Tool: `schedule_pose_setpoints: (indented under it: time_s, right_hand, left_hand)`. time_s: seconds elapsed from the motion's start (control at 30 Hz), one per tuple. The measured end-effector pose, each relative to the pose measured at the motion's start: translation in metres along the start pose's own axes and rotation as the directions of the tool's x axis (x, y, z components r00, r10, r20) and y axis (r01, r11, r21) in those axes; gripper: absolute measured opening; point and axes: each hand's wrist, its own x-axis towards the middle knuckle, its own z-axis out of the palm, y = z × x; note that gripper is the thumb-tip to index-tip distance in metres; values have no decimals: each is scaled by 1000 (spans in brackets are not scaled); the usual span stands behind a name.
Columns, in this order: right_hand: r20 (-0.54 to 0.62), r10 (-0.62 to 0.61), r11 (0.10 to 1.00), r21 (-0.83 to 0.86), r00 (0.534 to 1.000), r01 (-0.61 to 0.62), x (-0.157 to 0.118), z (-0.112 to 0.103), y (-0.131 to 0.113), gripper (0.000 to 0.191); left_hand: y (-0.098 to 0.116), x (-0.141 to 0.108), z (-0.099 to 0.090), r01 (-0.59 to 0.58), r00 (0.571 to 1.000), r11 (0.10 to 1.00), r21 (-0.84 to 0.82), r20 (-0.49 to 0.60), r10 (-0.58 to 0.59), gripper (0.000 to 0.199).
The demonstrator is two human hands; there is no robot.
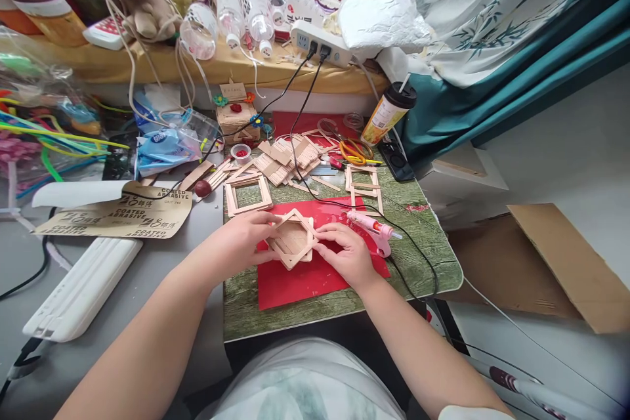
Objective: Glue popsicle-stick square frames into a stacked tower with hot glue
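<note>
A small box of layered wooden craft sticks (291,240) is held above a red sheet (285,289), its top square frame turned at an angle to the base. My left hand (243,243) grips its left side with thumb and fingers. On the right corner, my right hand (347,251) pinches the edge with its fingertips. Just beyond my right hand, a pink glue gun (371,226) lies on the sheet. A square stick frame (249,195) rests behind my left hand, and a ladder-like stick frame (364,189) lies at the back right.
Behind are a pile of craft sticks (290,157), orange-handled scissors (357,152), a lidded cup (386,115) and a phone (396,161). Black cables cross the green mat (418,236). Sandpaper (147,211) and a white case (83,289) lie at left.
</note>
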Motion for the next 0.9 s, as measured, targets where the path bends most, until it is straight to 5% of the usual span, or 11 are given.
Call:
schedule_pose_setpoints:
  time_s: [0.9]
  right_hand:
    - [94, 0, 1000, -4, 996, 0, -2, -5, 5, 22]
  left_hand:
    - [-5, -8, -21, 34, 999, 994, -108, 30, -31, 27]
